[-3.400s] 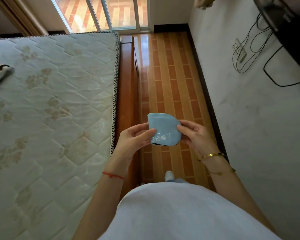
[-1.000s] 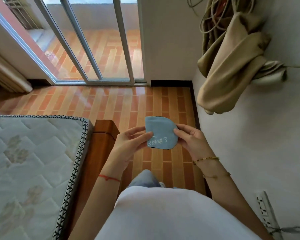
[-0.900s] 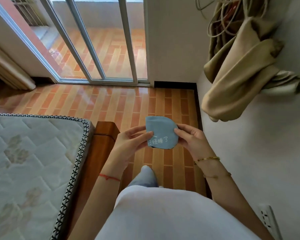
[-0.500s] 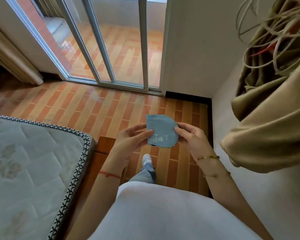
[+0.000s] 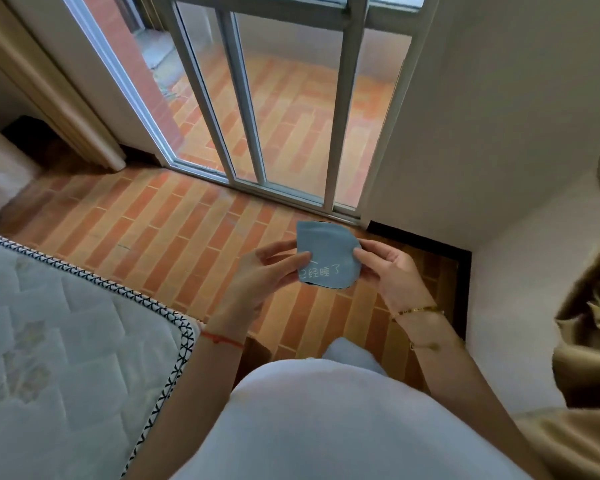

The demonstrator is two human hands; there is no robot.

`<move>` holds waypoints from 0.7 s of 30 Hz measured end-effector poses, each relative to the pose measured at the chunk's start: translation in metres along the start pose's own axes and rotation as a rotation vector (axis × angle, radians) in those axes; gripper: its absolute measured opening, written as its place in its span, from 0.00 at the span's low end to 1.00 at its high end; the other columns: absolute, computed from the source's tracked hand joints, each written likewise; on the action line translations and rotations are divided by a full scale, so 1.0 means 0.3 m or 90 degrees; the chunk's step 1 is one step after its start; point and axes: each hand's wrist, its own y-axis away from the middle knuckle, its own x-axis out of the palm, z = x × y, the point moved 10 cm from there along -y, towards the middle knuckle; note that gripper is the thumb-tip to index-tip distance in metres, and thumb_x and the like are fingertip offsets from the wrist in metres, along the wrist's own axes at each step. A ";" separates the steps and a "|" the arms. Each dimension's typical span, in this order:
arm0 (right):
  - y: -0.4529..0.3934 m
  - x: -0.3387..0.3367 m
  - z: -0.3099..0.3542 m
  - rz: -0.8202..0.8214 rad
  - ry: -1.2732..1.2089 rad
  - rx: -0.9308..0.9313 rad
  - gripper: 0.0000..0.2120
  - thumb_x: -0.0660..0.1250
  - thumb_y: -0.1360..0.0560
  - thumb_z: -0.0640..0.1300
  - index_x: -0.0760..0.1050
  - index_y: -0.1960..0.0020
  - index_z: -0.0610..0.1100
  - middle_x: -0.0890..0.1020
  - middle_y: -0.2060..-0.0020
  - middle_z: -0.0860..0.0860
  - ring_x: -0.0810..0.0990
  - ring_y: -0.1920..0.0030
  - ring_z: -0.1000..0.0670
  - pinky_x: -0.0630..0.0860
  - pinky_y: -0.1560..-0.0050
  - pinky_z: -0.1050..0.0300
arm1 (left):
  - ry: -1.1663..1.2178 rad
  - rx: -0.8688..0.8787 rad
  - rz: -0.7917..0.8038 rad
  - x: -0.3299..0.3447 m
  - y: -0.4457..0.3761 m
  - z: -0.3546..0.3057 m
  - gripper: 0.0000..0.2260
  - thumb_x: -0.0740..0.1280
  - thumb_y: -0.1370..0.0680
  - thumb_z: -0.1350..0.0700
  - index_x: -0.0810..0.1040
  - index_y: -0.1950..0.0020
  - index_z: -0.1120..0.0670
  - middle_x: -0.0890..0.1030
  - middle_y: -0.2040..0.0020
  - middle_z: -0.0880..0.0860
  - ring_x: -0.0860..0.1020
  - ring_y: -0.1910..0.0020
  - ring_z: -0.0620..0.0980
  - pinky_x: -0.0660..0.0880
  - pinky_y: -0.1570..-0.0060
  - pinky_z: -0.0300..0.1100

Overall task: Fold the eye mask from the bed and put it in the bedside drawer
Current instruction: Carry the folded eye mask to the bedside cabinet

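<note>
Head view, reading rightward from the mattress (image 5: 66, 341): left hand (image 5: 257, 275) pinches the folded eye mask (image 5: 328, 259) by its near edge, right hand (image 5: 388, 268) pinches the far edge (both equally close). No bedside drawer shows, so carrying comes next.

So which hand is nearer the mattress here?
Left. The left hand holds the eye mask just past the mattress corner; the right hand grips its far side.

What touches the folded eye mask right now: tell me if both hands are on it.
Touching. The head view shows the left hand pinching the folded blue eye mask's left edge and the right hand pinching its right edge.
</note>
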 end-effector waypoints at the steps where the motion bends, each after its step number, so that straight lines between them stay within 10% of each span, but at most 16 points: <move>1: -0.043 0.015 0.013 0.006 -0.001 0.005 0.06 0.67 0.25 0.39 0.79 0.51 0.47 0.84 0.51 0.47 0.84 0.51 0.50 0.82 0.56 0.61 | 0.003 0.002 -0.010 -0.009 -0.031 -0.018 0.14 0.74 0.29 0.64 0.81 0.44 0.56 0.86 0.52 0.56 0.86 0.56 0.49 0.82 0.57 0.38; 21: -0.941 0.515 0.389 0.348 0.155 0.049 0.05 0.68 0.26 0.36 0.80 0.53 0.45 0.84 0.57 0.49 0.84 0.60 0.54 0.81 0.59 0.63 | 0.195 0.105 -0.301 -0.231 -0.585 -0.412 0.13 0.72 0.28 0.64 0.81 0.45 0.54 0.87 0.54 0.55 0.86 0.57 0.49 0.82 0.56 0.37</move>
